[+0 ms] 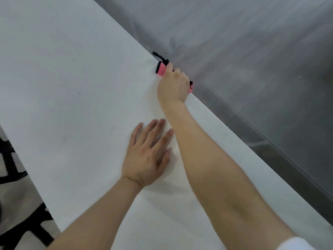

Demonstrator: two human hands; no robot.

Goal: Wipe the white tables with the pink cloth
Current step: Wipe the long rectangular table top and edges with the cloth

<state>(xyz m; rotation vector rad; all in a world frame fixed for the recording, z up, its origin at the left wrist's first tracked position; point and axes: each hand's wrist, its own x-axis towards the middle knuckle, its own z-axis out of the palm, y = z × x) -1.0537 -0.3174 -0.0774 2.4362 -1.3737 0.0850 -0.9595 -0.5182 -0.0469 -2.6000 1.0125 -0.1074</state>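
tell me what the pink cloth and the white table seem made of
Pink cloth: soft matte fabric, maybe microfibre; it bunches up and has black edge trim. White table: hard, smooth, matte top, possibly laminate; flat with a crisp straight edge.

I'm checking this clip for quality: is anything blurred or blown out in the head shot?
Head view: the left hand has motion-blurred fingers; the table washes out near white around both arms; the right hand and the cloth are soft but readable; shadows are faint.
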